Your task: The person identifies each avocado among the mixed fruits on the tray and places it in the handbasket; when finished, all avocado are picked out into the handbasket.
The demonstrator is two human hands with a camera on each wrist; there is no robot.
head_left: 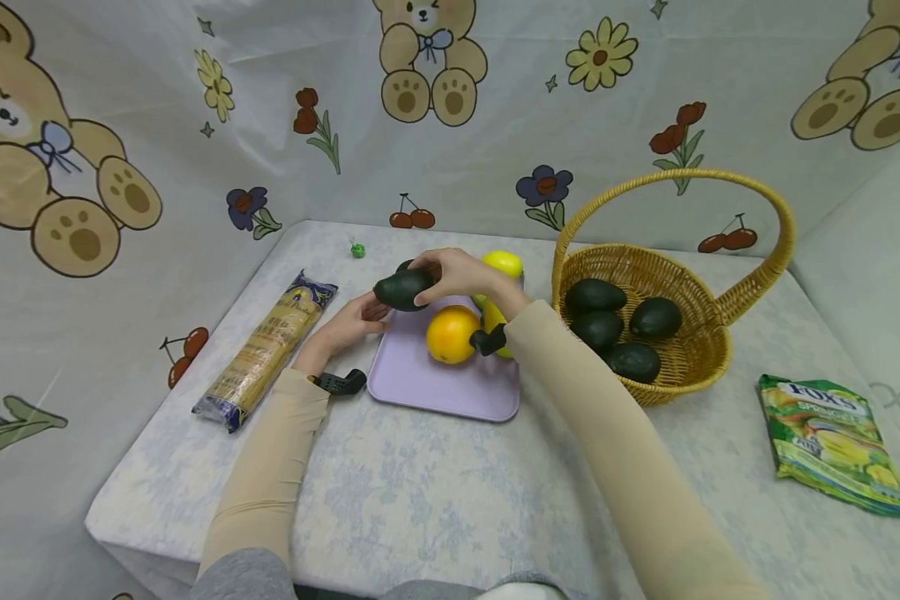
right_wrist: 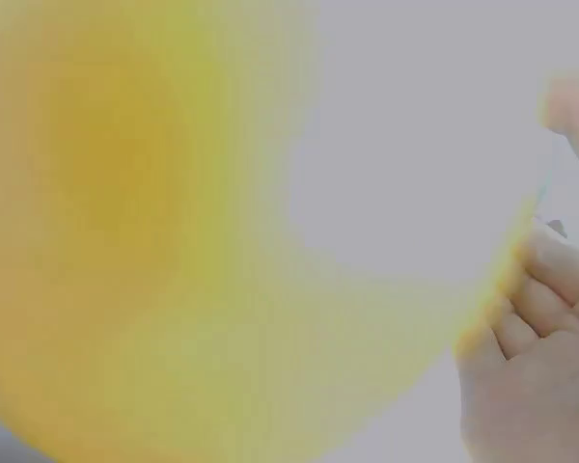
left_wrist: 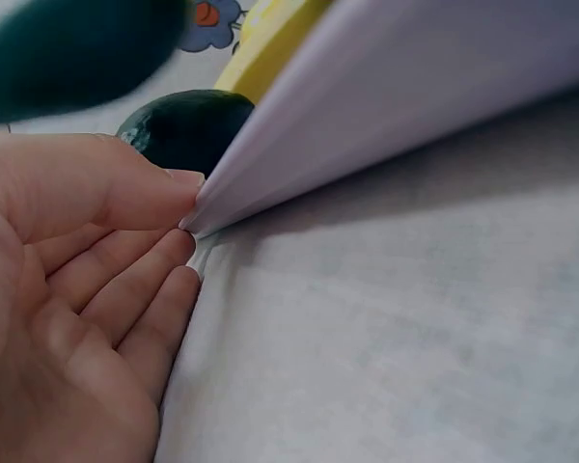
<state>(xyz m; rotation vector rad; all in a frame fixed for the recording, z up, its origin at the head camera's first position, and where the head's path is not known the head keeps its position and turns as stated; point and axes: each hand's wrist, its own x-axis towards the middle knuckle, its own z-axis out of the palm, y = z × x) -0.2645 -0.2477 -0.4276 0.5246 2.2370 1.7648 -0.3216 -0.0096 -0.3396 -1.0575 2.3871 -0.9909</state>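
In the head view my right hand (head_left: 453,271) holds a dark green avocado (head_left: 401,292) above the back left of a lilac tray (head_left: 435,396). With thumb and fingers, my left hand (head_left: 352,323) pinches the tray's left rim; the left wrist view shows the thumb on that edge. A second avocado (left_wrist: 188,125) lies beside the rim, mostly hidden behind the held one in the head view. An orange (head_left: 452,335) sits on the tray, with a lemon (head_left: 503,264) and a partly covered yellow fruit (head_left: 492,318) near my right wrist. Yellow-orange blur fills much of the right wrist view.
A wicker basket (head_left: 690,371) with a tall handle stands right of the tray, holding several avocados (head_left: 656,318). A pasta packet (head_left: 270,346) lies at the left, a green FOX'S bag (head_left: 832,442) at the far right. Near the back is a small green object (head_left: 357,250).
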